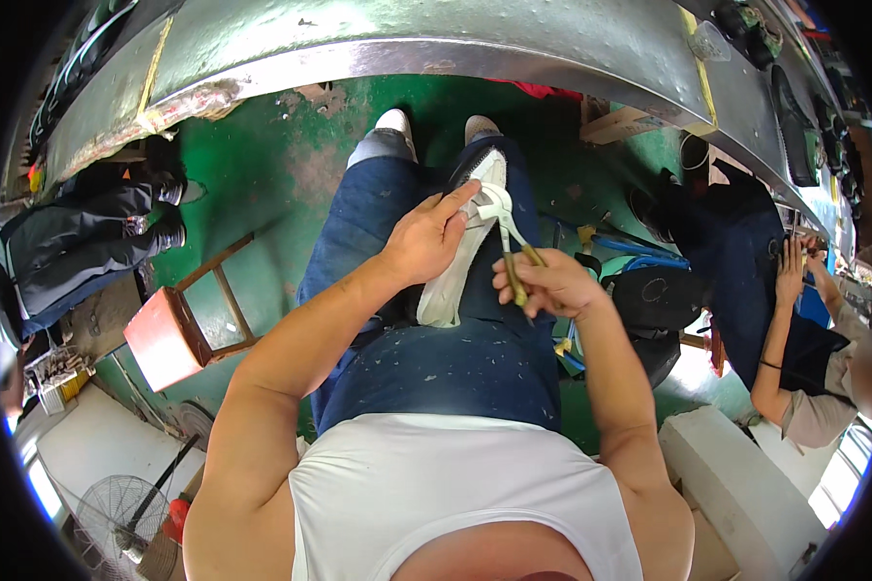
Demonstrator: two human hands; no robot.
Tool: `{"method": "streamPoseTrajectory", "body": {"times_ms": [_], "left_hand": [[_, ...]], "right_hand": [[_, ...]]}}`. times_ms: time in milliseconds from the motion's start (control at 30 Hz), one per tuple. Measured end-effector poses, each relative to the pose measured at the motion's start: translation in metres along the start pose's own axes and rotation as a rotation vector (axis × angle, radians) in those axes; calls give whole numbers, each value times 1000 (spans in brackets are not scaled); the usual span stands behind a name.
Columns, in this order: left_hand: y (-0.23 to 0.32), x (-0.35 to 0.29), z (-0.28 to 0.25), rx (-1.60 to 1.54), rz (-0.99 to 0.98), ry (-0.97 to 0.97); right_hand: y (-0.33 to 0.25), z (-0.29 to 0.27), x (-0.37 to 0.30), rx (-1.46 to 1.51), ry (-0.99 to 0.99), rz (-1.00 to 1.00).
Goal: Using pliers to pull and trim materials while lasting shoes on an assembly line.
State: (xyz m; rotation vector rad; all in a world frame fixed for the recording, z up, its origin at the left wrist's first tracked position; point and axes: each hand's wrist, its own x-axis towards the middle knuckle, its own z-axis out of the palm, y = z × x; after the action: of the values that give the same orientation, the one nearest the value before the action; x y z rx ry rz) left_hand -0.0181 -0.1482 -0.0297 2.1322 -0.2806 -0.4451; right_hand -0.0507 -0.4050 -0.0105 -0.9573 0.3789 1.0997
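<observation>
A long shoe-shaped piece (452,279) lies along my lap, its pale underside up and a dark edge round its far end. My left hand (426,232) grips its left side near the middle, fingers pointing toward the far end. In my right hand (552,283) are pincers (498,208) with a pale metal head and worn yellowish-brown handles. The head of the pincers rests at the far part of the shoe piece, close to my left fingertips. What the jaws bite on is too small to make out.
A metal-topped workbench (407,34) runs across the far side. Left of me stands a reddish stool (170,339); a fan (126,528) is behind it. Blue tubing (639,254) and a black seat (654,300) lie to the right. A co-worker (794,320) works at the right; another person's legs (87,237) show left.
</observation>
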Motion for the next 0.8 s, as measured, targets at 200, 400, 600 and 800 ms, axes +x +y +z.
{"method": "streamPoseTrajectory", "body": {"times_ms": [200,400,600,800], "left_hand": [[18,8,-8,74,-11,-122],[-1,4,6,89,49,-40],[1,10,2,-104,-245,-123],[10,14,-10,-281,-246,-195]], "right_hand": [[-17,-1,3,-330,317,-236],[-52,3,28,-861,331,-270],[-48,0,25,-994,303,-226],[-29,19,7,-1022,319,-569]]}}
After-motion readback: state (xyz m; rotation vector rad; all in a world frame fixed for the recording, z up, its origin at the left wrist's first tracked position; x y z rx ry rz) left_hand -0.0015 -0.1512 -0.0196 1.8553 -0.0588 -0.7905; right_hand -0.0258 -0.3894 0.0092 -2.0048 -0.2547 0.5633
